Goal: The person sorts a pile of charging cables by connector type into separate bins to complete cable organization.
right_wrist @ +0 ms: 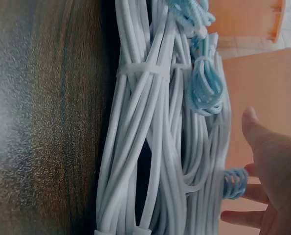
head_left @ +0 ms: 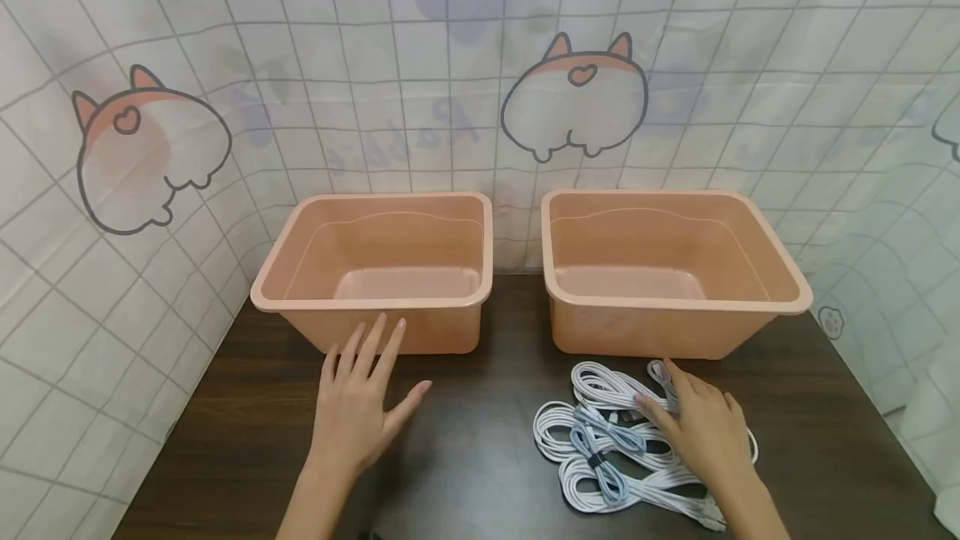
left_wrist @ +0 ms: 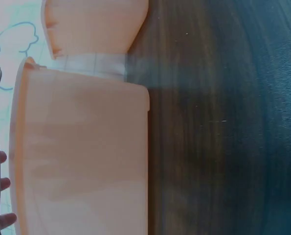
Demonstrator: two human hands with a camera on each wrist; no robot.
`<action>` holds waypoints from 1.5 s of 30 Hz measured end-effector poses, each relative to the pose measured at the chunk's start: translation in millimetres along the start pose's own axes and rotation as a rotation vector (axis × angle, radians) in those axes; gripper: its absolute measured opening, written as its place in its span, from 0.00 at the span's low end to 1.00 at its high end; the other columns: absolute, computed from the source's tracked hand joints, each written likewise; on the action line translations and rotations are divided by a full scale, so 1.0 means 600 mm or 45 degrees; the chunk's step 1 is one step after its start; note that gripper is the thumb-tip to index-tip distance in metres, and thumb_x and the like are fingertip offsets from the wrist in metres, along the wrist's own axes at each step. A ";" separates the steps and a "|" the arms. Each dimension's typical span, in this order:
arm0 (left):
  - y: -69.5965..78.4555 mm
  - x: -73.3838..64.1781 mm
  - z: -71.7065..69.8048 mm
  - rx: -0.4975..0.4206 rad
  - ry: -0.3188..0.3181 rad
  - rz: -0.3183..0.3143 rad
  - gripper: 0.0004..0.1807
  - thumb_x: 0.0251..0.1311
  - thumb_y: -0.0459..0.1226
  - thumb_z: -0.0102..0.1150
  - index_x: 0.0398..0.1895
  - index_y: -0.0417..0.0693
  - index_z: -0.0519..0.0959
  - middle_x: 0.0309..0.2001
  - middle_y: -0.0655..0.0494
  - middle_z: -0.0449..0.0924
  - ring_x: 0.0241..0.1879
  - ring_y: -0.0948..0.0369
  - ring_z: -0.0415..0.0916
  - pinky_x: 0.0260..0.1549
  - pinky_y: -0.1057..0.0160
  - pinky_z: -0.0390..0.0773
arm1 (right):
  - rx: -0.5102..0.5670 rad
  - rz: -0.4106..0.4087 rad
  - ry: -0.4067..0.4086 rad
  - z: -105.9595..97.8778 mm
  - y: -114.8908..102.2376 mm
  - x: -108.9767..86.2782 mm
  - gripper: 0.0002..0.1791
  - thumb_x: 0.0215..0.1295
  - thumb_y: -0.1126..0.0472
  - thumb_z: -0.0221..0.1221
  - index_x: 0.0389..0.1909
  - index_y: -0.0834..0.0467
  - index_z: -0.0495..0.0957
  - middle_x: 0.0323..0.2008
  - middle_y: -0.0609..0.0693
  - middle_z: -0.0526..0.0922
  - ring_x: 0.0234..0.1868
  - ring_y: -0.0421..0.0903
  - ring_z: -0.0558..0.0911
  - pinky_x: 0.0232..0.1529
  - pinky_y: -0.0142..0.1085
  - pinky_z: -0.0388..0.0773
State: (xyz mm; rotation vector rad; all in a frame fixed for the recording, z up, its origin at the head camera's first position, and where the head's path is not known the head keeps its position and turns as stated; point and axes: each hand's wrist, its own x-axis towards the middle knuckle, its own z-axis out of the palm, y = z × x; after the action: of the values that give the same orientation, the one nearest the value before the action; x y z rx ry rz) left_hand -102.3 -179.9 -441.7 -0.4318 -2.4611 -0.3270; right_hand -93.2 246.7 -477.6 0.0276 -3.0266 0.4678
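Observation:
My right hand (head_left: 701,423) reaches over the right side of a pile of bundled white cables (head_left: 581,473). Its fingers are at a small blue-grey coiled cable (right_wrist: 235,183) by the pile's far edge, and the thumb stands apart from the coil in the right wrist view. Light-blue tied cables (head_left: 611,437) lie on top of the white ones, one with a black tie. My left hand (head_left: 352,407) is spread, palm down, in front of the left peach-coloured bin (head_left: 375,304), holding nothing. Some of its fingertips (left_wrist: 7,220) show beside that bin's rim in the left wrist view.
A second peach bin (head_left: 675,304) stands behind the cables, with a gap between it and the left one. Both stand on a dark wood-grain table (head_left: 465,457). Behind and at the sides hangs a white grid-patterned sheet (head_left: 420,140) with cartoon prints.

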 end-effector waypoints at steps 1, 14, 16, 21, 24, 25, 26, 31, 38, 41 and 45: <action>0.000 0.002 -0.001 -0.005 0.025 0.014 0.48 0.75 0.73 0.29 0.77 0.49 0.72 0.74 0.42 0.72 0.70 0.37 0.70 0.65 0.27 0.68 | 0.008 0.006 0.002 0.002 0.001 0.001 0.44 0.74 0.36 0.60 0.75 0.67 0.68 0.64 0.74 0.77 0.63 0.77 0.76 0.63 0.77 0.65; -0.011 0.045 -0.005 0.026 0.119 0.127 0.43 0.79 0.67 0.30 0.72 0.46 0.76 0.67 0.39 0.78 0.65 0.38 0.73 0.63 0.29 0.71 | 0.022 0.062 0.037 0.019 0.016 0.015 0.26 0.78 0.55 0.57 0.64 0.71 0.76 0.56 0.75 0.82 0.54 0.77 0.81 0.54 0.76 0.70; -0.015 0.053 -0.004 0.049 0.083 0.129 0.44 0.79 0.68 0.27 0.72 0.46 0.76 0.67 0.39 0.78 0.65 0.37 0.73 0.64 0.30 0.70 | 0.036 0.095 0.031 0.020 0.017 0.018 0.25 0.78 0.56 0.56 0.64 0.72 0.76 0.56 0.76 0.81 0.55 0.76 0.80 0.55 0.76 0.69; -0.025 0.068 -0.003 0.089 0.029 0.135 0.48 0.78 0.69 0.20 0.71 0.45 0.77 0.66 0.39 0.79 0.64 0.38 0.73 0.63 0.29 0.70 | 0.061 0.131 0.049 0.019 0.019 0.021 0.22 0.76 0.60 0.55 0.61 0.72 0.77 0.55 0.75 0.82 0.55 0.76 0.80 0.56 0.77 0.68; -0.030 0.074 -0.002 0.099 -0.010 0.124 0.48 0.78 0.69 0.19 0.71 0.45 0.77 0.66 0.39 0.78 0.64 0.38 0.73 0.63 0.29 0.69 | 0.073 0.117 0.084 0.018 0.018 0.020 0.20 0.75 0.62 0.54 0.59 0.72 0.78 0.52 0.74 0.83 0.54 0.75 0.81 0.54 0.77 0.69; -0.032 0.075 -0.002 0.093 -0.027 0.119 0.44 0.80 0.67 0.24 0.72 0.45 0.76 0.66 0.40 0.78 0.65 0.38 0.73 0.64 0.28 0.68 | 0.077 0.111 0.096 0.017 0.017 0.019 0.20 0.75 0.62 0.54 0.58 0.71 0.79 0.51 0.73 0.83 0.53 0.75 0.82 0.54 0.76 0.69; -0.034 0.076 -0.002 0.094 -0.046 0.113 0.40 0.81 0.65 0.31 0.72 0.45 0.76 0.66 0.40 0.78 0.65 0.38 0.72 0.65 0.28 0.68 | 0.078 0.104 0.109 0.017 0.017 0.018 0.20 0.75 0.62 0.54 0.58 0.71 0.79 0.51 0.73 0.84 0.53 0.75 0.82 0.53 0.76 0.70; -0.042 0.084 -0.001 0.097 -0.134 0.085 0.30 0.73 0.49 0.61 0.73 0.47 0.75 0.67 0.41 0.78 0.66 0.39 0.72 0.68 0.28 0.65 | 0.067 0.063 0.171 0.010 0.009 0.014 0.18 0.74 0.63 0.55 0.57 0.71 0.80 0.48 0.72 0.84 0.52 0.74 0.83 0.49 0.75 0.73; -0.051 0.095 -0.001 0.072 -0.180 0.050 0.25 0.75 0.46 0.60 0.70 0.47 0.77 0.65 0.42 0.80 0.65 0.39 0.74 0.69 0.29 0.65 | 0.057 -0.022 0.257 -0.009 -0.007 0.010 0.18 0.72 0.65 0.60 0.56 0.72 0.81 0.45 0.72 0.85 0.47 0.74 0.84 0.41 0.70 0.79; -0.056 0.098 -0.001 0.078 -0.196 0.040 0.23 0.76 0.45 0.58 0.69 0.48 0.79 0.63 0.43 0.82 0.64 0.40 0.76 0.68 0.30 0.66 | 0.078 -0.043 0.276 -0.018 -0.015 0.006 0.17 0.72 0.65 0.60 0.56 0.72 0.81 0.44 0.72 0.85 0.46 0.74 0.84 0.40 0.69 0.80; -0.061 0.103 -0.002 0.074 -0.220 0.025 0.19 0.77 0.44 0.57 0.66 0.50 0.81 0.57 0.44 0.84 0.60 0.41 0.77 0.67 0.31 0.67 | 0.113 -0.046 0.279 -0.034 -0.029 0.001 0.16 0.73 0.65 0.61 0.55 0.71 0.81 0.44 0.69 0.85 0.45 0.72 0.84 0.40 0.68 0.80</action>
State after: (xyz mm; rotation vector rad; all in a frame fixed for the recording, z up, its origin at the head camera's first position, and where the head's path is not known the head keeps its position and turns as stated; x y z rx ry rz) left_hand -162.3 -199.9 -407.7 -0.4767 -2.6253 -0.2175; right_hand -91.6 236.2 -452.8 0.0339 -2.7856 0.5622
